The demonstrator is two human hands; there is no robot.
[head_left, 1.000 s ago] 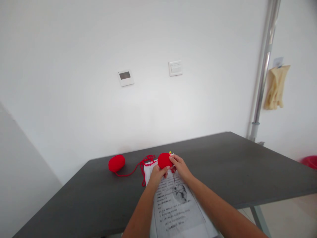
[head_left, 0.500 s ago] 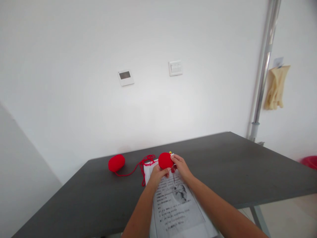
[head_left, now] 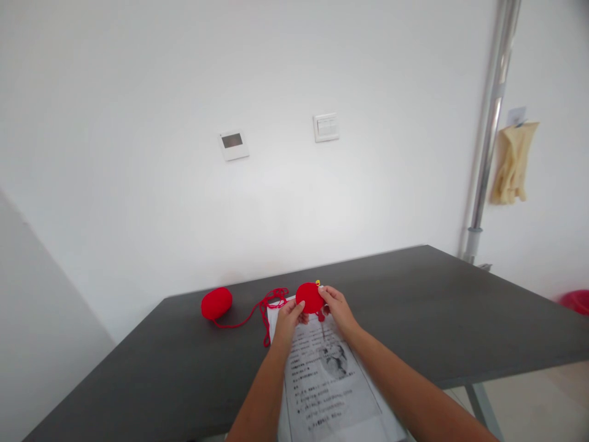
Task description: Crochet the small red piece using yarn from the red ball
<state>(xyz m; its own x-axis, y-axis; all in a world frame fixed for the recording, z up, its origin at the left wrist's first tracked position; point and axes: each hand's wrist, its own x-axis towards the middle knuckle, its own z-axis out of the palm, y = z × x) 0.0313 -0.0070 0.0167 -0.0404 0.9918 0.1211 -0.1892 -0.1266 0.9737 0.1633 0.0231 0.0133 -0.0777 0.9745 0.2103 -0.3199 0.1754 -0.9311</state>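
Observation:
Between my two hands is a flat, round red crochet piece (head_left: 310,298), held up over the top of a printed sheet (head_left: 322,393). My left hand (head_left: 289,314) pinches its lower left edge, thumb on the front. The right edge is gripped by my right hand (head_left: 336,306). A small yellow stitch marker (head_left: 317,283) shows at the upper right rim. Below the piece hangs a short bit of red yarn (head_left: 321,316). Loose yarn (head_left: 272,299) lies left of my hands and runs to a red ball of yarn (head_left: 216,303).
The dark grey table (head_left: 427,307) stands against a white wall. On the wall are a thermostat-like panel (head_left: 234,146) and a switch plate (head_left: 326,127). To the right are a metal pipe (head_left: 490,135), hanging yellowish gloves (head_left: 515,162) and a red object (head_left: 575,301) at the edge.
My left hand has shifted from the bottom of the crochet piece to its left edge, with the thumb now on its face. The piece has moved slightly right and faces me flatter.

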